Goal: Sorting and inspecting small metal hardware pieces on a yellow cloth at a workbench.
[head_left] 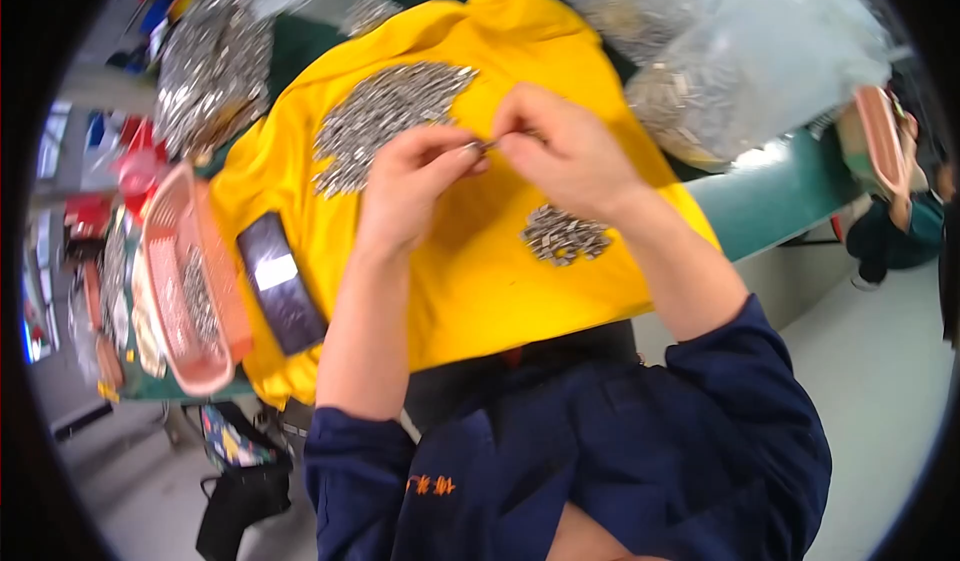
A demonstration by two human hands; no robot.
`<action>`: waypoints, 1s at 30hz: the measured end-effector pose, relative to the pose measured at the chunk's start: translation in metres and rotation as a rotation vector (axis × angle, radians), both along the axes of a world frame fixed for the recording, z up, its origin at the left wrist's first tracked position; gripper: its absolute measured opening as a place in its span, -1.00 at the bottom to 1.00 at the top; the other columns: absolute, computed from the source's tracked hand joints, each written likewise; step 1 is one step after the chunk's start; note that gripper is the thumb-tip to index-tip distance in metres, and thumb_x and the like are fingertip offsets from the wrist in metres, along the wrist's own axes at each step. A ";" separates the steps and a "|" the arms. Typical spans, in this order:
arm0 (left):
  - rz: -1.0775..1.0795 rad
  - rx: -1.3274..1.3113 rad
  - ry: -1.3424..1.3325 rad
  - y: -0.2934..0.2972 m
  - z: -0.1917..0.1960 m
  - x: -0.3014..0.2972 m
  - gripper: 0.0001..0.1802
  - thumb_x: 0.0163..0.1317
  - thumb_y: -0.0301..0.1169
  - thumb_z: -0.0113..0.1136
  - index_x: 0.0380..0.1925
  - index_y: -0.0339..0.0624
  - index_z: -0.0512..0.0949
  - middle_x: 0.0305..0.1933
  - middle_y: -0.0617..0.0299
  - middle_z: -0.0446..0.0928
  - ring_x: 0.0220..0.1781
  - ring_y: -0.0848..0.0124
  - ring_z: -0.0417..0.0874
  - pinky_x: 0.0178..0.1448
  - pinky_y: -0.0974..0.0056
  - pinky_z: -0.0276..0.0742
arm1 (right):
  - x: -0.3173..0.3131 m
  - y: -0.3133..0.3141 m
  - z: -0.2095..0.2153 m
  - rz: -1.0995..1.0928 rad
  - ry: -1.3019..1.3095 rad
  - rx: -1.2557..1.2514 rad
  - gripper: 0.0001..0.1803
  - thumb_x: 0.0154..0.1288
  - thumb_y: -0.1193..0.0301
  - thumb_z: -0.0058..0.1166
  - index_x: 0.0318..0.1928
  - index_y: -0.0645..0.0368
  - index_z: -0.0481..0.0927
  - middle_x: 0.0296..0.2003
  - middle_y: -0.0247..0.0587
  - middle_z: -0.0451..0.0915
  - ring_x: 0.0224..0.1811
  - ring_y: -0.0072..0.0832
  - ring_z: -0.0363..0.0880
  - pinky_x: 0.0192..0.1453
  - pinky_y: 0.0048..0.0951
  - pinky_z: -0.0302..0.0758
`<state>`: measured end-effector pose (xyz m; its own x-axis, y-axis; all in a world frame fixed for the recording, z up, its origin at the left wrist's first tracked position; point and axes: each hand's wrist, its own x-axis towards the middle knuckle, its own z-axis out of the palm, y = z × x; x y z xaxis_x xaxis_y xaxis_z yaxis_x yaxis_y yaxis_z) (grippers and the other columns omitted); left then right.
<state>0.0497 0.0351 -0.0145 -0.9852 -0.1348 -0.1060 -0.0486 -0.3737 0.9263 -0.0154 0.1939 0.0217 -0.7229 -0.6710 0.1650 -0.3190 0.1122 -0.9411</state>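
Over the yellow cloth (470,301) my two hands meet at the fingertips. My left hand (415,176) is closed in a pinch on a small metal piece (489,145), whose exact kind is too small to tell. My right hand (565,151) pinches at the same spot, its fingertips partly hiding what they hold. Behind my left hand spreads a large pile of small silvery metal pieces (385,111). A smaller pile of similar metal pieces (565,235) lies below my right hand, nearer to me.
Left of the piles lie a dark phone (282,286) and a pink plastic basket (180,331) with metal pieces inside. Clear plastic bags (690,91) of parts stand at the back right on the green table (775,201). Another person (900,221) is at the far right.
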 end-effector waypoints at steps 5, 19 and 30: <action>-0.049 0.095 0.065 -0.007 -0.006 0.006 -0.87 0.07 -0.63 0.04 -0.33 -0.35 0.47 -0.34 0.13 0.52 -0.32 0.42 0.56 -0.17 0.40 0.50 | 0.002 -0.007 -0.006 0.059 -0.022 -0.002 -0.95 0.07 0.55 -0.13 -0.40 0.23 0.34 -0.53 -0.37 0.34 -0.48 -0.64 0.27 -0.42 -0.63 0.25; -0.066 -0.046 0.065 -0.006 -0.003 0.005 -0.88 0.04 -0.62 0.08 -0.37 -0.36 0.49 -0.37 0.16 0.53 -0.33 0.45 0.56 -0.18 0.44 0.48 | 0.003 -0.007 -0.010 0.034 0.241 0.087 -0.93 0.02 0.52 -0.12 -0.44 0.24 0.34 -0.58 -0.13 0.47 -0.53 -0.33 0.49 -0.46 -0.44 0.38; -0.026 -0.186 0.079 -0.003 0.001 0.006 -0.90 0.02 -0.62 0.12 -0.40 -0.36 0.52 -0.40 0.18 0.54 -0.36 0.48 0.55 -0.21 0.46 0.48 | 0.004 -0.009 -0.012 0.029 0.235 0.081 -0.92 0.04 0.49 -0.11 -0.43 0.22 0.32 -0.60 -0.09 0.44 -0.54 -0.21 0.44 -0.48 -0.34 0.34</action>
